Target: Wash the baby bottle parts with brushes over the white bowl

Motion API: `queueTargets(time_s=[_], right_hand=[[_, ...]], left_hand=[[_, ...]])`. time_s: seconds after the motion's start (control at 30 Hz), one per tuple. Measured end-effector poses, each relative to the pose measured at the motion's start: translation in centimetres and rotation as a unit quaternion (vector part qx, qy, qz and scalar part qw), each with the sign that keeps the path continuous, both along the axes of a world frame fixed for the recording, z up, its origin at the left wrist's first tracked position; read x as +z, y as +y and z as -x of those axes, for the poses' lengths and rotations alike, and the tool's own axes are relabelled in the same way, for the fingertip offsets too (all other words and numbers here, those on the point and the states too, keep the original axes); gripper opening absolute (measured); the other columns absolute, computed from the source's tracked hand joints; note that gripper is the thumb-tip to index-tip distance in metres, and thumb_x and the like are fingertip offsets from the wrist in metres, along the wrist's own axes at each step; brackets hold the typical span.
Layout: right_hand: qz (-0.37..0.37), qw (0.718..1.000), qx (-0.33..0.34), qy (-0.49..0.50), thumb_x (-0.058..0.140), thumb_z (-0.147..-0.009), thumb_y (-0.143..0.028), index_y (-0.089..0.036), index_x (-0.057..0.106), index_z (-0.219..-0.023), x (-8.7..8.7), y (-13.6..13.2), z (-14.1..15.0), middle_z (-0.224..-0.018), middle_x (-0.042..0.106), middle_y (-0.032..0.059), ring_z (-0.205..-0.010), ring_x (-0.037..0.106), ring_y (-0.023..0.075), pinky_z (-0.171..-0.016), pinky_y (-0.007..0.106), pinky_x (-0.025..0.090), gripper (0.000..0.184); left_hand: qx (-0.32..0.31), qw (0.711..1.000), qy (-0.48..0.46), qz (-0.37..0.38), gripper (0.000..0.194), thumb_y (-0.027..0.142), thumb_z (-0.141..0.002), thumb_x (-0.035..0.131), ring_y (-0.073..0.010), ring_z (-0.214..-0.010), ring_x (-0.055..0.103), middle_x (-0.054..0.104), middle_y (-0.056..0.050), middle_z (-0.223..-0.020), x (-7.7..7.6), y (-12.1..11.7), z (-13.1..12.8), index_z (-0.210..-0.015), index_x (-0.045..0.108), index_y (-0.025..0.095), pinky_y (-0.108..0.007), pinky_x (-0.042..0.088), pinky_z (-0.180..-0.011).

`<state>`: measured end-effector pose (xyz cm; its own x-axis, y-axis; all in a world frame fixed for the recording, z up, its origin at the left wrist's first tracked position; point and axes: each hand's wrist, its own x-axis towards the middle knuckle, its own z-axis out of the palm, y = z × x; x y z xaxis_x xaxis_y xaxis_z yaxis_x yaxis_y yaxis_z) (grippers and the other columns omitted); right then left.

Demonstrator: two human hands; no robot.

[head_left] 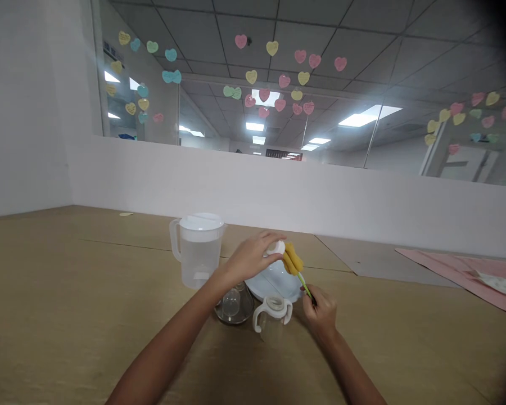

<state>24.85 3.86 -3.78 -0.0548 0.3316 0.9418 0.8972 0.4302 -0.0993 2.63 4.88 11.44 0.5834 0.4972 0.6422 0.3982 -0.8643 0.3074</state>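
My left hand (pixel 252 257) grips a small white bottle cap (pixel 280 247) between thumb and fingers, above a white bowl (pixel 259 286). In my right hand (pixel 321 309) is the thin green handle of a sponge brush (pixel 293 260), tilted up to the left. Its yellow sponge head is at the cap's right side, seemingly touching it. A clear baby bottle (pixel 273 326) with two white side handles and no lid stands upright in front of the bowl. Left of it, partly behind my left forearm, is a dark-looking clear glass vessel (pixel 236 312).
A lidded clear plastic pitcher (pixel 200 259) stands left of the bowl, its handle facing left. Pink sheeting (pixel 442 267) with white material on it lies at the far right. Behind the brown tabletop (pixel 88 292) rises a white wall (pixel 152 171) with a window bearing heart-shaped notes.
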Motion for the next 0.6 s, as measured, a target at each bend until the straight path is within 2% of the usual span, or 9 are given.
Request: queueTargets(time_s=[0.1,0.17,0.27,0.37,0.5,0.6], right_hand=[[-0.003,1.0,-0.009,0.003,0.038,-0.073,-0.015,-0.014,0.059,-0.071,0.0,0.0,0.0,-0.053,0.056,0.0015,-0.045,0.048,0.0116,-0.046,0.022,0.038,0.021],[0.0,1.0,-0.009,0.003,0.038,-0.073,-0.015,-0.014,0.059,-0.071,-0.1,0.1,0.0,-0.053,0.056,0.0017,-0.046,0.048,0.0118,-0.046,0.022,0.038,0.021],[0.001,1.0,-0.011,-0.002,0.038,-0.073,-0.015,-0.015,0.058,-0.071,-0.1,0.1,-0.1,-0.054,0.056,0.0021,-0.046,0.048,0.012,-0.046,0.022,0.037,0.02],[-0.001,1.0,-0.018,-0.013,0.038,-0.072,-0.014,-0.015,0.058,-0.07,-0.2,0.2,-0.1,-0.054,0.055,0.0023,-0.047,0.049,0.0124,-0.047,0.023,0.037,0.021],[0.001,1.0,-0.018,-0.022,0.038,-0.072,-0.013,-0.014,0.058,-0.07,-0.2,0.2,-0.2,-0.053,0.055,0.0024,-0.048,0.05,0.0129,-0.048,0.023,0.038,0.02],[0.001,1.0,-0.016,-0.025,0.038,-0.072,-0.013,-0.014,0.058,-0.071,-0.3,0.3,-0.2,-0.055,0.056,0.0028,-0.049,0.05,0.0129,-0.049,0.023,0.038,0.02]], left_hand=[[0.076,0.994,0.078,-0.02,0.039,0.018,-0.078,0.049,-0.0211,-0.103,0.051,0.053,-0.007,-0.116,0.1,0.4,1.5,-0.117,0.048,0.022,-0.032,0.039,-0.086],[0.122,0.984,0.133,-0.007,0.041,0.012,-0.073,0.051,-0.0231,-0.1,0.053,0.055,-0.009,-0.113,-0.3,0.9,2.2,-0.113,0.049,0.02,-0.032,0.04,-0.084],[0.191,0.959,0.208,0.028,0.041,0.012,-0.068,0.056,-0.0244,-0.093,0.057,0.06,-0.011,-0.105,-1.2,2.1,2.6,-0.108,0.051,0.018,-0.031,0.042,-0.077],[0.245,0.939,0.237,0.044,0.032,0.018,-0.068,0.058,-0.0247,-0.09,0.058,0.063,-0.013,-0.096,-1.8,3.4,2.4,-0.1,0.055,0.015,-0.031,0.042,-0.075],[0.273,0.924,0.256,0.084,0.019,0.023,-0.066,0.06,-0.0262,-0.085,0.06,0.065,-0.016,-0.085,-2.4,5.0,2.5,-0.081,0.063,0.012,-0.032,0.044,-0.071],[0.262,0.917,0.271,0.133,0.019,0.025,-0.056,0.068,-0.0265,-0.078,0.062,0.066,-0.015,-0.077,-3.2,5.8,2.9,-0.069,0.065,0.012,-0.031,0.046,-0.066]])
